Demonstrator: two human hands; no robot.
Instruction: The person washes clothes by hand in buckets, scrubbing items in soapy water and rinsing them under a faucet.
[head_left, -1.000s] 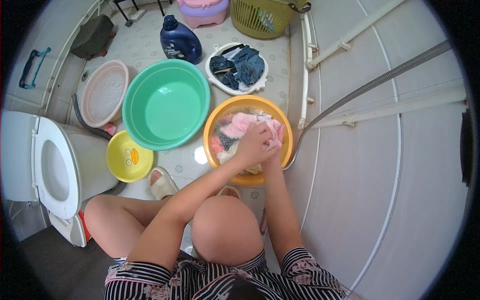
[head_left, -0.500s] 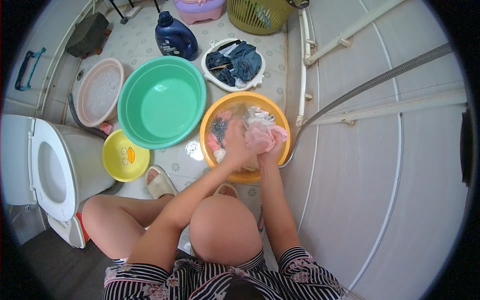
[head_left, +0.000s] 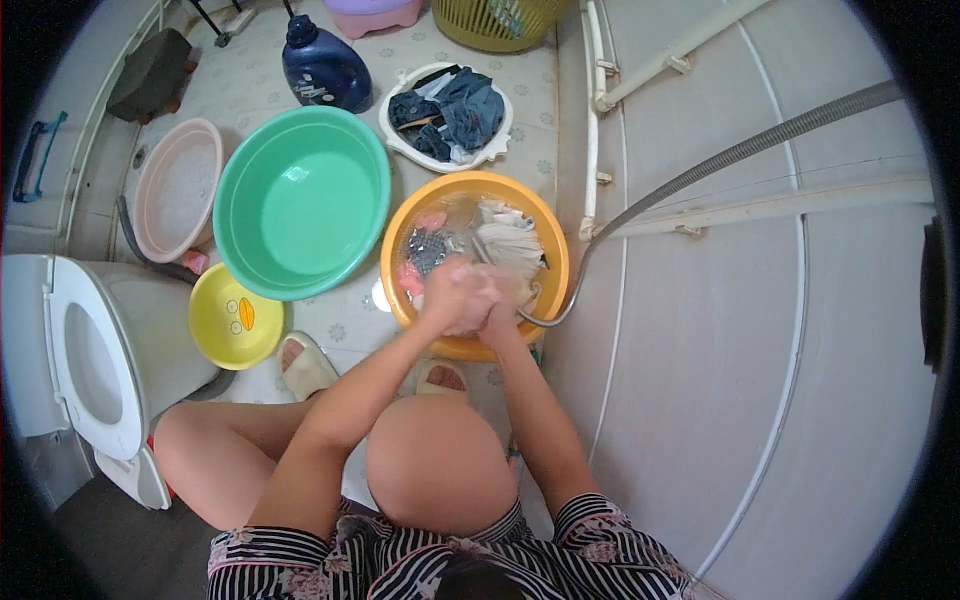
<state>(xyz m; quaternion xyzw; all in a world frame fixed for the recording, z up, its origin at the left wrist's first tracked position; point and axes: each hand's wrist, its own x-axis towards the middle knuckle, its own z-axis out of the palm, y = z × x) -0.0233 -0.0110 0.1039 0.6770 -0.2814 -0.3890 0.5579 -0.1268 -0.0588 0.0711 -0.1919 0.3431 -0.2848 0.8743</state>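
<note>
In an orange basin (head_left: 470, 181) of water, clothes lie soaking: a white ribbed cloth (head_left: 512, 243), a dark checked cloth (head_left: 429, 250) and some pink pieces. My left hand (head_left: 449, 293) and my right hand (head_left: 502, 322) come together over the basin's near side. Between them is bunched a pink cloth (head_left: 480, 304), gripped by both hands. Motion blurs the fingers and the cloth. A silvery hose end runs over the right rim into the water.
Left of the orange basin stand a green basin (head_left: 300, 240), a yellow bowl (head_left: 240, 335) and a pink basin (head_left: 170, 205). Behind are a white basin of dark clothes (head_left: 470, 110) and a blue detergent bottle (head_left: 325, 75). A toilet (head_left: 130, 380) is at left; a grey hose (head_left: 720, 165) crosses the right wall.
Both hands have drawn nearer to me with the pink cloth, from the basin's right part to its near side. The white cloth shows more fully now. The whole view has shifted slightly.
</note>
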